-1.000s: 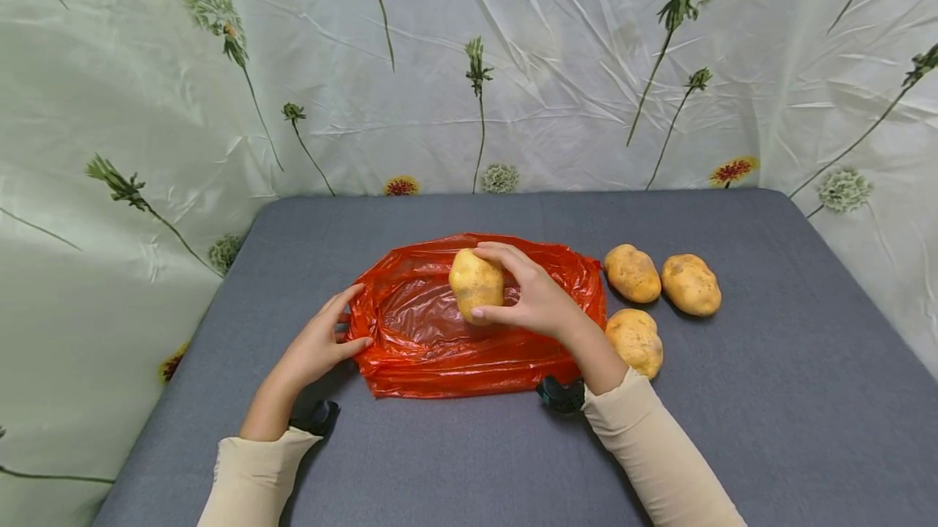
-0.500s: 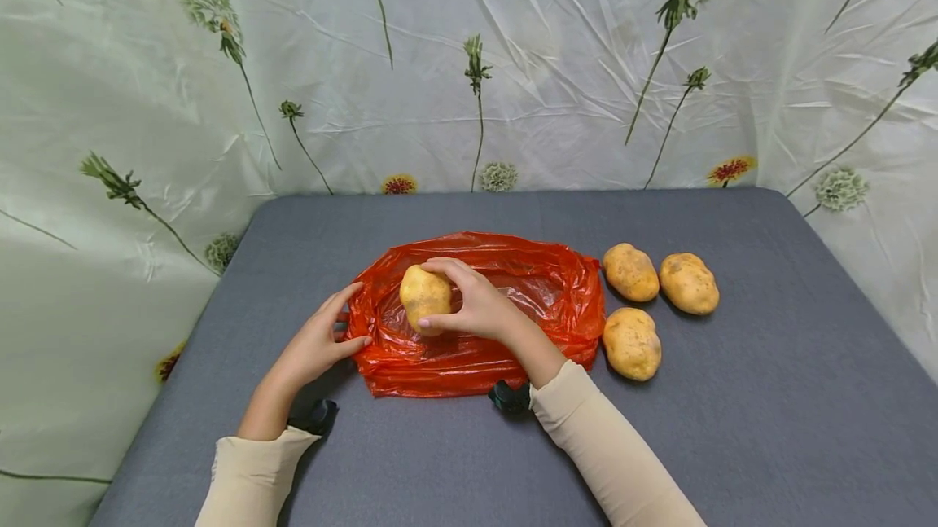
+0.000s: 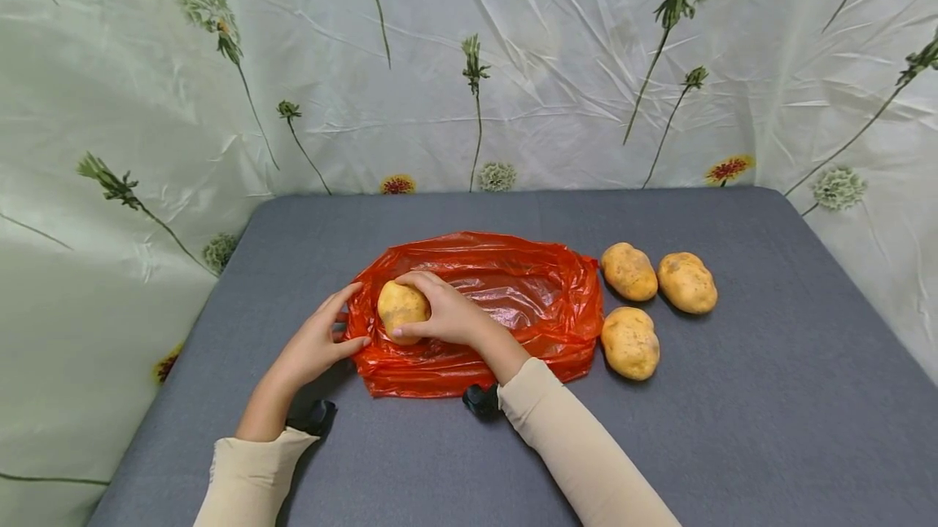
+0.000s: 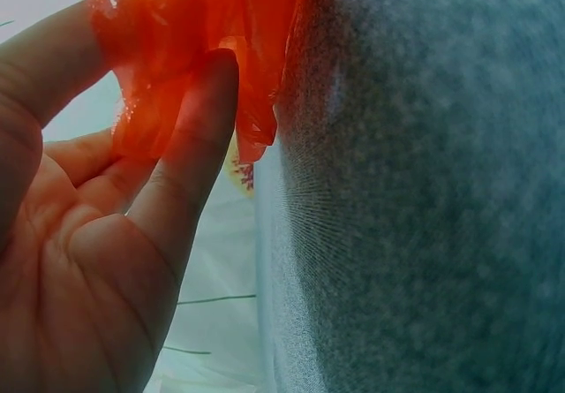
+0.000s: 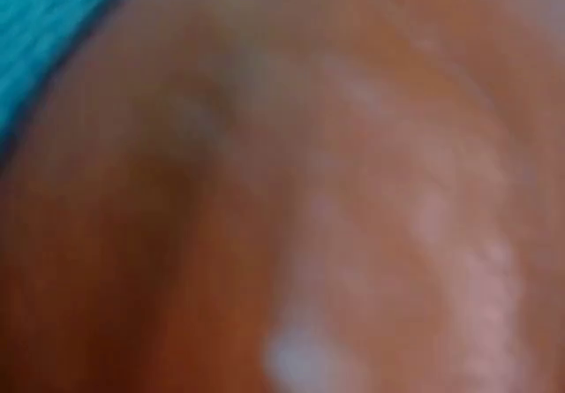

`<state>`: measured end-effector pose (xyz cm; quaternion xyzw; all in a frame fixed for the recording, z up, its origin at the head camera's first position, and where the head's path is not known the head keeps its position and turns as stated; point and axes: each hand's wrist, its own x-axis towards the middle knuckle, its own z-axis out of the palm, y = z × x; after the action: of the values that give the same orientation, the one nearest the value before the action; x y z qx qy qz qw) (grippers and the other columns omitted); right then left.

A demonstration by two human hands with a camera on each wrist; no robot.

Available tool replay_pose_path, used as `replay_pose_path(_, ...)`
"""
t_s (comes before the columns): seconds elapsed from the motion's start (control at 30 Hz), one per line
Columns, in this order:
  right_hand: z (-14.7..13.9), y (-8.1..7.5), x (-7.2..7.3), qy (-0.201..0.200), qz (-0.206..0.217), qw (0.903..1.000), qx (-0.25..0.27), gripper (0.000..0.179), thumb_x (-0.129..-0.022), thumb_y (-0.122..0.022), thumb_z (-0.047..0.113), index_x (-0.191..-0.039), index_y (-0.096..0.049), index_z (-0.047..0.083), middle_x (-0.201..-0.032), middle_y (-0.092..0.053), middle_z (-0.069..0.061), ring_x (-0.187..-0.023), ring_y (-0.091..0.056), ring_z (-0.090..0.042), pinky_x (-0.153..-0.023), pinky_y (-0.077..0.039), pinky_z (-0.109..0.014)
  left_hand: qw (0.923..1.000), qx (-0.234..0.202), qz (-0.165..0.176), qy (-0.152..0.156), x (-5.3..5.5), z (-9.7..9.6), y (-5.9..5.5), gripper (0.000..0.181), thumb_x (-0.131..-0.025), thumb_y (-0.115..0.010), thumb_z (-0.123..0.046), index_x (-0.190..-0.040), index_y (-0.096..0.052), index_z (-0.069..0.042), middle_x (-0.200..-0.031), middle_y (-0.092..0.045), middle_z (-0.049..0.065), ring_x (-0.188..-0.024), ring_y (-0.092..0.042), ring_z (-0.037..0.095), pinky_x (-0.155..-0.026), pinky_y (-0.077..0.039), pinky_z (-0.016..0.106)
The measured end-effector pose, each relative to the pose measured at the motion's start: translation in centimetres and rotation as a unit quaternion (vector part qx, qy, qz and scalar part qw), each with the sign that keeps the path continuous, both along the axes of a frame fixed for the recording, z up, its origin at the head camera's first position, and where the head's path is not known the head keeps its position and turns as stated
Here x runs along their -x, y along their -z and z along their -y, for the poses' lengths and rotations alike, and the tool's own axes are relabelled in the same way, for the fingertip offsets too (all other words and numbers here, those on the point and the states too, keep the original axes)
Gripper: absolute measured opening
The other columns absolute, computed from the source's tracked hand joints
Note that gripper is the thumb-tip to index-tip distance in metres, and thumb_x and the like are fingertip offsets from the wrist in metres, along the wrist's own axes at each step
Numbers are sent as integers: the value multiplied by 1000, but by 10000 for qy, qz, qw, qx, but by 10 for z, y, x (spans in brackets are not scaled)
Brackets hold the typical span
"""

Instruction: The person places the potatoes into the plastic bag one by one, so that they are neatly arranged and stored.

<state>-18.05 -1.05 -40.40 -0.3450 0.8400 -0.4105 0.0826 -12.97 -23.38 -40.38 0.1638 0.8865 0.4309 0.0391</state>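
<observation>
A red translucent plastic bag (image 3: 469, 247) lies spread with its mouth facing up in the middle of the table. My right hand (image 3: 458, 319) grips a potato (image 3: 399, 309) between thumb and fingers, low inside the bag's left part. At the bag's left edge, my left hand (image 3: 311, 348) holds the rim; in the left wrist view its thumb and fingers are at the crumpled red film (image 4: 177, 49). Three more potatoes, a near one (image 3: 630, 344), a far one (image 3: 628, 272) and a rightmost one (image 3: 687, 283), lie right of the bag. The right wrist view is blurred.
A grey cloth covers the table (image 3: 733, 429). Behind it and along the left hangs a pale curtain (image 3: 557, 87) with a flower print. Dark wrist devices sit under both forearms, one (image 3: 481, 401) close to the bag's front edge.
My right hand has carried the potato left and down, from over the bag's middle into its left side. The left hand stays at the bag's edge.
</observation>
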Motion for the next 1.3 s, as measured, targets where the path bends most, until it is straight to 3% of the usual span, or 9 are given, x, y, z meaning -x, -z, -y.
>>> replay_pose_path(0.17,3,4,1,22,45,9997,-231,73,-75,-70,44,-134,-39,15,-135,-36,-4,-121,-36,-16,-94,-36,-35,10000,-8,-6,-23,-3,-5,-7,76,-75,-69,5,-136,-25,5,-132,-30,28,-99,-46,41,-72,-49,47)
replay_pose_path(0.4,3,3,0,20,17,9994,-345,75,-76,-68,45,-137,-36,14,-140,-31,-7,-129,-24,-20,-99,-30,-40,10000,98,7,3,1,3,4,78,-76,-71,-4,-139,-26,-3,-134,-31,22,-100,-47,36,-73,-50,40)
replay_pose_path(0.6,0,-4,-3,41,-107,9994,-336,73,-77,-67,44,-136,-38,13,-140,-32,-8,-129,-26,-20,-99,-30,-40,10000,51,45,15,2,5,5,79,-75,-72,-7,-140,-26,-6,-134,-31,20,-100,-47,36,-73,-50,40)
replay_pose_path(1.0,-13,-21,-9,-91,-428,9989,141,67,-82,-64,39,-136,-37,11,-140,-32,-8,-125,-32,-19,-98,-31,-41,9999,91,104,-12,2,5,5,78,-77,-71,-6,-140,-25,-7,-135,-30,20,-101,-47,35,-73,-50,40)
replay_pose_path(1.3,-33,-35,-16,164,-936,9951,272,65,-81,-64,38,-136,-37,17,-139,-35,-4,-126,-30,-13,-99,-30,-38,9998,23,186,-27,1,4,4,77,-77,-71,-8,-140,-26,-7,-133,-32,20,-100,-48,34,-73,-50,38)
